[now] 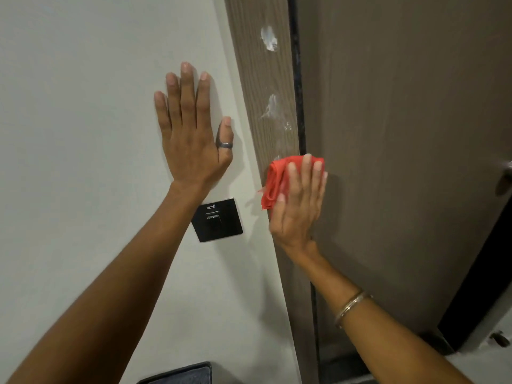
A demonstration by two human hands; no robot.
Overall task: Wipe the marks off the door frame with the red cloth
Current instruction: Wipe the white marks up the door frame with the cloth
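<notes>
Fingers [307, 173] of right hand [297, 209] press red cloth [274, 181] — on door frame [266, 79].

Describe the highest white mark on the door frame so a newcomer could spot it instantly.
Find the wood-grain door frame, the vertical strip between the pale wall and the dark door. Follow it up from the red cloth under the right hand, past the streaky middle smear. The top mark is the highest, a rounder, brighter white blotch near the frame's door-side edge.
</notes>
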